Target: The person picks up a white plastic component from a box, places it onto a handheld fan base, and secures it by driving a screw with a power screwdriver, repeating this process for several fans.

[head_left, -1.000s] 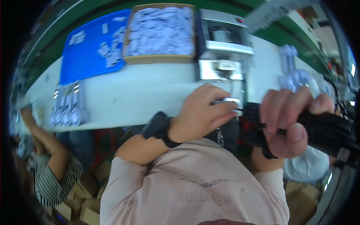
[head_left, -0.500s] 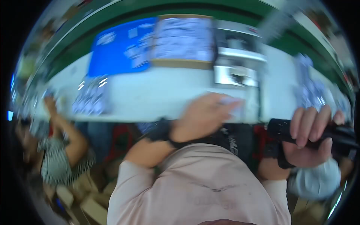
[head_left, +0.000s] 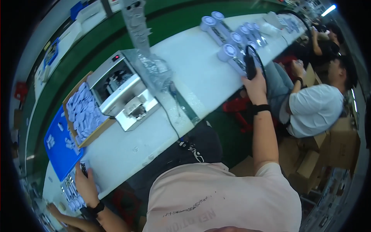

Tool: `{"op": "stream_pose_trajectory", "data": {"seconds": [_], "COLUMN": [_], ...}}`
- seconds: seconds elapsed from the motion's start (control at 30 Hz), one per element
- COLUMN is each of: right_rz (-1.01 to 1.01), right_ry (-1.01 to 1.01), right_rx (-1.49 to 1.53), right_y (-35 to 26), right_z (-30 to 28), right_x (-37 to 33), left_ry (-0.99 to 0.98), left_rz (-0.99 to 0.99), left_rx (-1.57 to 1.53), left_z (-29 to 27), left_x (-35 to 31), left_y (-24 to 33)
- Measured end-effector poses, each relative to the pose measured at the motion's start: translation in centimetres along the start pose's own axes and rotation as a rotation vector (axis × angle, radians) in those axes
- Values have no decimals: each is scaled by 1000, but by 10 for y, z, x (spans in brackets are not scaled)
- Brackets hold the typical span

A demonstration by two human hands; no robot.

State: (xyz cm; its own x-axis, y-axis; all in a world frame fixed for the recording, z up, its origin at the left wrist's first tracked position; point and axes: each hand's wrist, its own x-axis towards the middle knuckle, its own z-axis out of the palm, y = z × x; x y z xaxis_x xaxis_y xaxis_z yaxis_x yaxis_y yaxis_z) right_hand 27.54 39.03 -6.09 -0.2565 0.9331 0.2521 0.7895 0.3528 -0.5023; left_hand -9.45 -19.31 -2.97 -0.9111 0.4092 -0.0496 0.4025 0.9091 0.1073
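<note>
I see the right hand (head_left: 256,86), upper right of frame, wrapped round a black tool (head_left: 251,66), likely for control; the left hand (head_left: 85,182), lower left, pinches a small pale part (head_left: 84,166) near the blue tray (head_left: 61,161)

Operator: two hands, the left hand (head_left: 85,187) and the right hand (head_left: 256,87); two wrist bands (head_left: 261,109), one per arm. White piece (head_left: 83,166) at the left hand: one. Black tool (head_left: 250,66) in the right hand: one. Machine (head_left: 120,103): one. Carton (head_left: 96,135): one; its parts (head_left: 83,112) overlap too much to count. Blue tray (head_left: 59,156) on the worktop (head_left: 208,83): one. White units (head_left: 228,50), right end: at least seven. Co-workers (head_left: 317,110): at least three.
</note>
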Motion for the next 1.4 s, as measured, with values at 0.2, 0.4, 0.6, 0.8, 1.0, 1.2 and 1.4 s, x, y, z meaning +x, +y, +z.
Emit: {"op": "stream_pose_trajectory", "data": {"seconds": [0.2, 0.4, 0.6, 0.8, 1.0, 1.2, 1.4], "right_rz": [-49, -66, -172, -290, -649, -234, -361], "right_ry": [120, 61, 106, -411, -771, -999, -987], "right_rx": [271, 582, 600, 697, 719, 1020, 935], "right_y": [95, 65, -52, -128, -196, -208, -201], "right_z": [14, 19, -24, -79, -14, 5, 7], "right_x": [21, 25, 0, -84, -120, -145, -141], "left_ry": [111, 319, -57, 256, -48, -76, 184], "left_rz": [98, 488, 420, 532, 574, 736, 1126], "left_rx": [81, -208, 87, -420, -1157, -1081, -731], "left_z": [3, -51, -29, -27, -28, -18, -18], "left_x": [3, 63, 150, 124, 7, -5, 11], "left_y": [19, 103, 121, 109, 179, 222, 230]}}
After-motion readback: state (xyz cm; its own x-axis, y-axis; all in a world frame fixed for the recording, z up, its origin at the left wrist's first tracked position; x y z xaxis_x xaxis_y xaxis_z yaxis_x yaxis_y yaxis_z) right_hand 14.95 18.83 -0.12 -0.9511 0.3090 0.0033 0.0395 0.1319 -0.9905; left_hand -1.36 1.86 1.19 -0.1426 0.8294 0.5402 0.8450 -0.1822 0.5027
